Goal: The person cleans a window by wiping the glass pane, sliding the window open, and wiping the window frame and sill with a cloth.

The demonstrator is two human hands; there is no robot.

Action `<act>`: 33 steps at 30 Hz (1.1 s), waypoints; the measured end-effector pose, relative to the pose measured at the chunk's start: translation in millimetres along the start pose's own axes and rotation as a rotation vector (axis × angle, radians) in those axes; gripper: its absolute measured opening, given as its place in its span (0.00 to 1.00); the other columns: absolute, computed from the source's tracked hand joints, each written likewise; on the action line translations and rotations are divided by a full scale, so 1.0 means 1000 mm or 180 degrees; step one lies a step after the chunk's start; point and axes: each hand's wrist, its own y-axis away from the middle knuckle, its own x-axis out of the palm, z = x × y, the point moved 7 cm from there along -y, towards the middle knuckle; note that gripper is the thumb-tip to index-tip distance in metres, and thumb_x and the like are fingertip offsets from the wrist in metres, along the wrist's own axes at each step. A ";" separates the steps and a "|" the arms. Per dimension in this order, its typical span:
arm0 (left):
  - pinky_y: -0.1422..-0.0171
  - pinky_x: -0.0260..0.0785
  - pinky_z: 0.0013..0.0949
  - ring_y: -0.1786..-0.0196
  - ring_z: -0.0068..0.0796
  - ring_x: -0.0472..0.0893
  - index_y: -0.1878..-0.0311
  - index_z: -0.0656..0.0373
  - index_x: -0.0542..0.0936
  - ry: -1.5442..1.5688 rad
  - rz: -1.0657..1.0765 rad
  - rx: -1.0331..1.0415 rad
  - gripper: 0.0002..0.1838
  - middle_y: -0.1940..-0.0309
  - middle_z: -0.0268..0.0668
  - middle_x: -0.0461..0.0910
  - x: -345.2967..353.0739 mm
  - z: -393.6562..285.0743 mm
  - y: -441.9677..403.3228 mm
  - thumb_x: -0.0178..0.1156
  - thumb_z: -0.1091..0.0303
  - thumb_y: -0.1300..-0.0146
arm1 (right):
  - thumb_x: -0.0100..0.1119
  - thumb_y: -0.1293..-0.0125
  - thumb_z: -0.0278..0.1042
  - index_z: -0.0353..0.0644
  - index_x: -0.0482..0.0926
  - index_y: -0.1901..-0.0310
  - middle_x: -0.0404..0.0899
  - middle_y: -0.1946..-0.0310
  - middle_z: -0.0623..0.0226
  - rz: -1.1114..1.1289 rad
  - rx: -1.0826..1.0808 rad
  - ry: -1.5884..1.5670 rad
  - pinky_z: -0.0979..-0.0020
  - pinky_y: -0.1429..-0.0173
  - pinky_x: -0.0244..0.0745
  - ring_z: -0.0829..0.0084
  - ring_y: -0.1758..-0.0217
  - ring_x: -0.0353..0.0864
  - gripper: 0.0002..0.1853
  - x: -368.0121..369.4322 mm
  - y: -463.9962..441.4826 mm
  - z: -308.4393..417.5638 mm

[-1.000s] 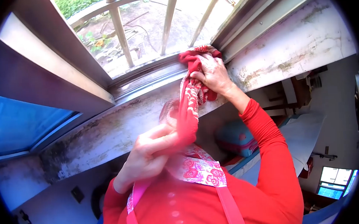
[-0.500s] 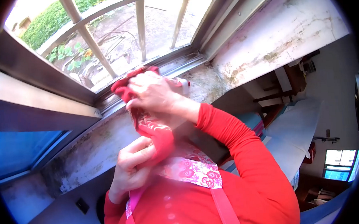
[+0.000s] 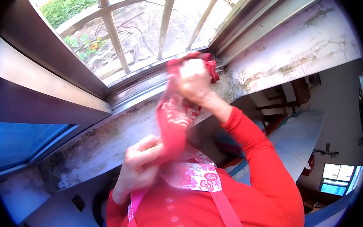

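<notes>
Our right hand point(image 3: 195, 82) grips the red cloth point(image 3: 174, 124) by the window track's point(image 3: 135, 84) right corner; our left hand point(image 3: 138, 167) pinches its end. The sill point(image 3: 124, 126) has dark stains point(image 3: 53, 171). A small window point(image 3: 338, 178) glows.

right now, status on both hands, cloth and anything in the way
Right hand gripping bunched red patterned cloth at window track. Left hand gripping its lower end. Possible obstructions: metal bars beyond, window sash left.

R hand point(image 3: 194, 80) fwd, L hand point(image 3: 139, 163) lower, both clenched
</notes>
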 end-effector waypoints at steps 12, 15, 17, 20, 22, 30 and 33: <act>0.60 0.70 0.28 0.65 0.38 0.79 0.59 0.69 0.80 -0.0048 0.0162 0.0072 0.17 0.63 0.44 0.79 0.001 -0.006 -0.004 0.54 0.90 0.54 | 0.58 0.36 0.59 0.42 0.76 0.73 0.79 0.72 0.59 -0.0068 -0.0060 -0.0803 0.59 0.56 0.74 0.58 0.67 0.80 0.25 -0.011 -0.012 0.037; 0.59 0.71 0.29 0.64 0.40 0.80 0.57 0.69 0.80 -0.0046 0.0225 0.0200 0.18 0.63 0.45 0.79 0.009 -0.005 -0.015 0.53 0.90 0.53 | 0.58 0.34 0.54 0.43 0.76 0.75 0.78 0.75 0.61 -0.0343 -0.0036 -0.0114 0.59 0.59 0.74 0.59 0.70 0.80 0.22 -0.007 0.006 -0.030; 0.58 0.71 0.30 0.63 0.40 0.80 0.56 0.68 0.81 0.0052 0.0208 0.0179 0.19 0.63 0.45 0.79 0.011 -0.005 -0.020 0.53 0.90 0.53 | 0.60 0.34 0.49 0.43 0.78 0.74 0.80 0.75 0.61 -0.0028 0.0160 0.0049 0.59 0.55 0.74 0.58 0.67 0.81 0.19 -0.011 0.004 -0.061; 0.56 0.72 0.30 0.61 0.40 0.81 0.51 0.67 0.82 0.0104 0.0147 0.0120 0.23 0.61 0.44 0.80 0.005 0.001 -0.018 0.52 0.91 0.52 | 0.62 0.35 0.46 0.41 0.82 0.70 0.83 0.70 0.57 -0.0052 0.0636 -0.0027 0.57 0.45 0.71 0.57 0.62 0.83 0.16 -0.006 0.005 -0.079; 0.54 0.72 0.29 0.59 0.39 0.82 0.50 0.67 0.82 0.0102 0.0131 0.0021 0.24 0.60 0.43 0.81 -0.001 0.002 -0.013 0.52 0.92 0.50 | 0.65 0.38 0.47 0.42 0.80 0.75 0.81 0.73 0.58 -0.0223 0.0623 0.0148 0.56 0.50 0.71 0.56 0.64 0.80 0.17 0.003 0.003 -0.066; 0.54 0.71 0.27 0.59 0.37 0.82 0.49 0.67 0.82 0.0034 -0.0393 -0.0371 0.23 0.59 0.43 0.81 -0.039 0.008 0.036 0.54 0.92 0.50 | 0.60 0.36 0.38 0.45 0.78 0.69 0.78 0.73 0.62 0.0066 0.0025 -0.0695 0.58 0.53 0.70 0.59 0.64 0.78 0.08 0.005 -0.016 0.068; 0.56 0.70 0.27 0.61 0.35 0.81 0.51 0.68 0.82 -0.0051 -0.0638 -0.0343 0.23 0.60 0.42 0.81 -0.051 0.004 0.054 0.54 0.91 0.53 | 0.61 0.42 0.33 0.44 0.78 0.67 0.78 0.72 0.62 -0.0233 -0.0246 -0.1390 0.58 0.50 0.70 0.58 0.64 0.78 0.04 0.006 -0.024 0.116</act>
